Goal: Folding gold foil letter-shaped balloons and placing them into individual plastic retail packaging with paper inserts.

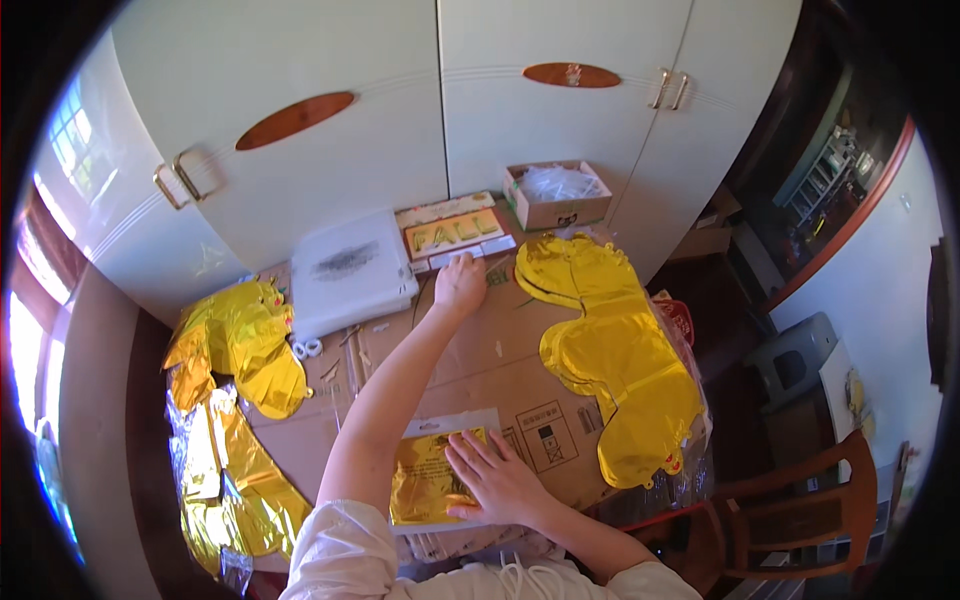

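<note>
My left hand (461,285) reaches far forward to the near edge of a stack of printed cards (452,232) in a shallow box. Its fingers are curled closed, and their tips are hidden, so what they pinch cannot be made out. My right hand (496,478) lies flat with fingers stretched over a folded gold foil balloon (420,480). That balloon rests on a clear and white plastic bag (478,418) close to my body. On the right lie several flat gold foil balloons (620,350), stacked and wavy-edged.
Cardboard (400,385) covers the table. A stack of white plastic bags (350,268) lies behind, beside a carton of clear thin pieces (556,190). More gold foil balloons (240,345) hang at the left edge, near small white rolls (307,349). A wooden chair (790,520) stands right; cabinets (330,60) rise behind.
</note>
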### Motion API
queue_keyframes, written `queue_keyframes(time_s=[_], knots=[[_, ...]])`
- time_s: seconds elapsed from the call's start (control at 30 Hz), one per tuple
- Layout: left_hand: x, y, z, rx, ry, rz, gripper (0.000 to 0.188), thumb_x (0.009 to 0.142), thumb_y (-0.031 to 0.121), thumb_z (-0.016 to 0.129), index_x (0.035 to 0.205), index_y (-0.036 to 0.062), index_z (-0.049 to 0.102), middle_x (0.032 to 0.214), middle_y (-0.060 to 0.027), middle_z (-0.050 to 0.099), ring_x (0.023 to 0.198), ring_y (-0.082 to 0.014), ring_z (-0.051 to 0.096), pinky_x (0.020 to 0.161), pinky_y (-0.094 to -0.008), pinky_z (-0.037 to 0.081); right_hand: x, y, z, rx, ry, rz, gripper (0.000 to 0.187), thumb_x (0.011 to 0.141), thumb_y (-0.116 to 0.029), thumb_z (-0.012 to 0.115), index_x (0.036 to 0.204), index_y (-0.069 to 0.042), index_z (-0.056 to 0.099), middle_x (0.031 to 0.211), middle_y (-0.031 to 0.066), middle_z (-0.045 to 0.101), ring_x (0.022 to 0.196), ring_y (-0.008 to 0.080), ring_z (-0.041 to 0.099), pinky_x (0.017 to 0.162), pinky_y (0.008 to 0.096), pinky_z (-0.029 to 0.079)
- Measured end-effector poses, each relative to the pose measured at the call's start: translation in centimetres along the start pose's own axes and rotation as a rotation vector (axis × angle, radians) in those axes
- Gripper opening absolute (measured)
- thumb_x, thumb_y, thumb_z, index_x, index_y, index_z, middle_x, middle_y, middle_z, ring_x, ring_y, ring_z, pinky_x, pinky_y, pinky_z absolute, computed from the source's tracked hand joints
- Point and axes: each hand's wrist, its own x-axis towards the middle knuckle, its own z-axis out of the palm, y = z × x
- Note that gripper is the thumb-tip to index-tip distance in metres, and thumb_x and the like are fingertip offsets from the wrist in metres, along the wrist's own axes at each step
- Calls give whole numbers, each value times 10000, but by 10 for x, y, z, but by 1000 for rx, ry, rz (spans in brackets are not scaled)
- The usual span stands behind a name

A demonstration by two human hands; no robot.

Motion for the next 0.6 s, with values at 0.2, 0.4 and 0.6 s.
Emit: queue_keyframes(time_s=[0.2, 0.4, 0.6], knots=[[-12, 0, 2, 60, -99, 51, 171, 850, 74, 551, 1006, 28, 603, 1001, -164, 622, 1022, -299, 630, 791, -375, 576, -6, 3, 11, 111, 115, -39, 748, 878, -558, 583, 1368, -3, 475, 1437, 186, 446, 1364, 344, 390, 1125, 557, 266], [-33, 7, -21, 8, -237, 172, 172, 812, 74, 574, 968, 18, 620, 952, -177, 670, 920, -338, 676, 789, -409, 564, -22, 16, -4, 543, 668, 224, 281, 872, -106, 588, 1130, -11, 642, 1190, 155, 628, 1073, 341, 593, 936, 429, 460], [-43, 15, -59, 9, -457, 54, 203, 780, 103, 581, 935, 37, 695, 976, -202, 699, 935, -350, 685, 797, -423, 562, -41, 6, -19, 438, 661, 192, 235, 842, -49, 589, 1064, -14, 660, 1129, 149, 649, 990, 323, 630, 872, 386, 499]])
